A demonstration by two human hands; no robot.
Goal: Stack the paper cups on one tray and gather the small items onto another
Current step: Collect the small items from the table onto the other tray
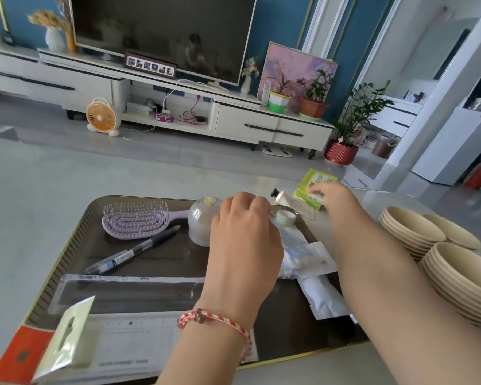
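A dark tray [75, 245] with a gold rim holds a lilac hairbrush [134, 220], a pen [134, 250], a clear dome-shaped container [202, 220], a roll of tape [285, 218], a clear ruler [128, 290] and several packets. My left hand [243, 240] hovers closed over the tray's far right part, above a bag of cotton swabs [293, 254]; whether it grips anything is hidden. My right hand [335, 197] reaches past the tray and rests on a green packet [315, 187] beside a small tube [282, 197]. Stacks of beige paper bowls [456, 270] stand at the right.
A white packet [322, 298] overhangs the tray's right edge. A card packet [67, 340] and an orange item [20, 354] lie at the tray's near left corner. Beyond the table are a TV stand [233, 118], a small fan [102, 116] and potted plants [345, 140].
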